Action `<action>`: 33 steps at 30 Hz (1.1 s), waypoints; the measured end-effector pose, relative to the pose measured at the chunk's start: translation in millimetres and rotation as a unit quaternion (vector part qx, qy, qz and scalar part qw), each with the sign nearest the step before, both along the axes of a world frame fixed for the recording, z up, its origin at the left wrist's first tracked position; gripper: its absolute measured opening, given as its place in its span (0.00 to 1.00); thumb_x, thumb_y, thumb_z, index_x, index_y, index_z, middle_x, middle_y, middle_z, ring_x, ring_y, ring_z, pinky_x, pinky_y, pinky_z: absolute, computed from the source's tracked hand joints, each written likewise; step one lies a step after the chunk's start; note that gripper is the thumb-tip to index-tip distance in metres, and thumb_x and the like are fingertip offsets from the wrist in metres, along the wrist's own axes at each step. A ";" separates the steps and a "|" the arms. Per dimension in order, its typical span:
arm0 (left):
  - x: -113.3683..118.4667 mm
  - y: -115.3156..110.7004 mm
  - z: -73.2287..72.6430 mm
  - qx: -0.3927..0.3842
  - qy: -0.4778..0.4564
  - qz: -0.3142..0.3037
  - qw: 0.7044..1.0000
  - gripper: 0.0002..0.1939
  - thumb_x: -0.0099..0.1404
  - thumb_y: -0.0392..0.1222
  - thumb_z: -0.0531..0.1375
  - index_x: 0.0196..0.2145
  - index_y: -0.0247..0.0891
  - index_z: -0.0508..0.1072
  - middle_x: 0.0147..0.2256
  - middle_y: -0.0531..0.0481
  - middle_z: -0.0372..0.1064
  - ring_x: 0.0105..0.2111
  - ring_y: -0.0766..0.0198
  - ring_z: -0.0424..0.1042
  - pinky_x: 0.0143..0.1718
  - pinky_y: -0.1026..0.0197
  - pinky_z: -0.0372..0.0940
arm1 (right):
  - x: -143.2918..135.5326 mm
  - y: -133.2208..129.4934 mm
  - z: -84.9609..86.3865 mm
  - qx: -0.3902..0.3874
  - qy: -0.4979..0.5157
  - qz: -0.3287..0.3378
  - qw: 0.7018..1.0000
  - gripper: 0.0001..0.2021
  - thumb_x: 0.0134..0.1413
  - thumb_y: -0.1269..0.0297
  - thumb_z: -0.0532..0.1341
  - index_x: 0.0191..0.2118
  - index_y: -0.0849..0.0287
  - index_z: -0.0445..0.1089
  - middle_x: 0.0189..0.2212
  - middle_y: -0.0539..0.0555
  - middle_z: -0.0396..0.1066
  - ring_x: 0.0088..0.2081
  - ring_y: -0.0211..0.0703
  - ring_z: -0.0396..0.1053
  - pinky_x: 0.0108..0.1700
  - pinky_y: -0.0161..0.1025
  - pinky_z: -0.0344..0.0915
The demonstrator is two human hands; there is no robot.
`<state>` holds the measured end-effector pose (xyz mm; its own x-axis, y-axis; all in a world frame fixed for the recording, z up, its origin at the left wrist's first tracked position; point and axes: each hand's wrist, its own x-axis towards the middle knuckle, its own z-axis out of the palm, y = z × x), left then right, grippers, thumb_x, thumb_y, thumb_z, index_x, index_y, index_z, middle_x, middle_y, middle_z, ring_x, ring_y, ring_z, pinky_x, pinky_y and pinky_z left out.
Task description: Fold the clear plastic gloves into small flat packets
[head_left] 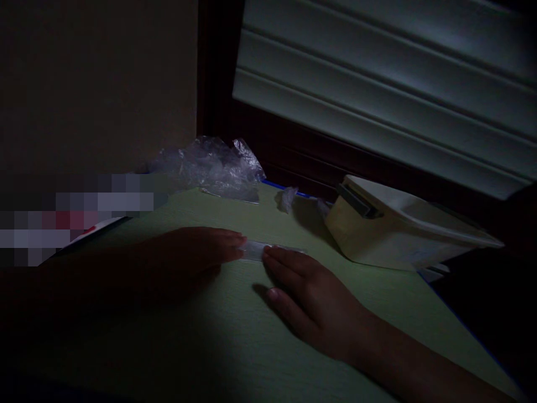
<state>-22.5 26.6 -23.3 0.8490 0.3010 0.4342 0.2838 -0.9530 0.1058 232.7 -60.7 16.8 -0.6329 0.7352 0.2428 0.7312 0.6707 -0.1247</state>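
Observation:
A narrow strip of clear plastic (253,251) lies flat on the pale green table (235,330). The fingertips of my left hand (205,246) rest on its left end, with the fingers stretched out. From the right, my right hand (308,288) lies over the strip's other end, fingers extended and thumb apart on the table side nearer me. Neither hand is closed round anything. Part of the strip is hidden under my right fingers. The light is dim, and my left hand is mostly in shadow.
Crumpled clear plastic (213,165) is heaped at the table's back edge. A small plastic scrap (288,198) lies right of it. A pale plastic bin (377,232) with a grey handle stands at the back right. Slatted panels (377,84) rise behind.

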 end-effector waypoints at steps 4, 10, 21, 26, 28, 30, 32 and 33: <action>-0.6 -2.8 0.8 0.005 0.011 0.010 1.000 0.22 0.68 0.32 0.48 0.59 0.37 0.61 0.61 0.40 0.60 0.60 0.55 0.61 0.61 0.52 0.57 | -1.7 -1.7 -0.6 0.027 -0.048 -0.049 0.997 0.23 0.67 0.60 0.48 0.56 0.72 0.68 0.55 0.67 0.69 0.57 0.59 0.66 0.61 0.56 0.60; 6.6 -15.9 11.5 -0.007 0.005 0.009 1.000 0.21 0.72 0.38 0.48 0.60 0.35 0.59 0.60 0.40 0.60 0.62 0.55 0.58 0.62 0.52 0.56 | -3.6 -6.0 -1.9 0.110 -0.045 -0.072 0.990 0.23 0.67 0.62 0.47 0.54 0.75 0.70 0.54 0.72 0.68 0.57 0.62 0.66 0.59 0.60 0.61; 8.0 -24.8 13.0 0.063 -0.007 0.009 0.998 0.22 0.74 0.48 0.49 0.59 0.34 0.62 0.59 0.40 0.63 0.60 0.55 0.62 0.58 0.56 0.60 | -4.9 -10.5 -0.9 -0.058 -0.061 -0.025 0.996 0.34 0.68 0.51 0.43 0.66 0.78 0.48 0.65 0.74 0.45 0.67 0.60 0.44 0.62 0.58 0.53; 6.9 -24.4 10.0 0.044 0.017 0.029 0.998 0.21 0.73 0.48 0.50 0.59 0.38 0.63 0.60 0.42 0.61 0.58 0.56 0.65 0.56 0.55 0.63 | -8.9 -14.7 -2.0 -0.079 -0.125 -0.122 0.982 0.36 0.67 0.48 0.41 0.66 0.80 0.47 0.65 0.78 0.42 0.66 0.66 0.39 0.62 0.61 0.51; 7.1 -24.9 10.0 0.036 0.026 0.032 0.998 0.21 0.73 0.48 0.51 0.59 0.38 0.63 0.60 0.42 0.61 0.57 0.55 0.65 0.56 0.55 0.63 | -11.3 -15.3 -1.1 -0.073 -0.154 -0.161 0.972 0.37 0.67 0.47 0.41 0.65 0.80 0.49 0.64 0.79 0.44 0.65 0.67 0.41 0.62 0.60 0.52; 7.3 -25.3 10.7 0.039 0.030 0.028 0.998 0.21 0.72 0.47 0.52 0.59 0.38 0.63 0.60 0.42 0.61 0.57 0.56 0.65 0.56 0.56 0.63 | -13.2 -14.4 0.9 -0.056 -0.179 -0.195 0.963 0.37 0.66 0.47 0.42 0.64 0.79 0.53 0.63 0.79 0.49 0.65 0.68 0.45 0.62 0.59 0.55; 7.0 -25.6 11.6 0.043 0.022 0.024 0.999 0.21 0.72 0.47 0.52 0.59 0.38 0.62 0.60 0.42 0.61 0.57 0.57 0.65 0.57 0.57 0.62 | -13.9 -12.0 3.8 -0.030 -0.202 -0.225 0.953 0.34 0.67 0.50 0.43 0.62 0.78 0.59 0.61 0.77 0.57 0.63 0.67 0.54 0.61 0.57 0.57; 6.8 -25.8 11.8 0.045 0.016 0.022 0.999 0.21 0.72 0.46 0.51 0.59 0.38 0.62 0.60 0.42 0.61 0.57 0.57 0.65 0.57 0.57 0.62 | -13.7 -10.5 5.4 -0.018 -0.211 -0.240 0.947 0.32 0.67 0.52 0.44 0.60 0.78 0.62 0.59 0.75 0.61 0.61 0.66 0.59 0.60 0.56 0.60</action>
<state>-15.7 0.8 -11.6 0.8491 0.3001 0.4348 0.3282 -0.9445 0.0109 219.0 -71.2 22.2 -0.2588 0.9659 0.0110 0.9408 0.2495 0.2296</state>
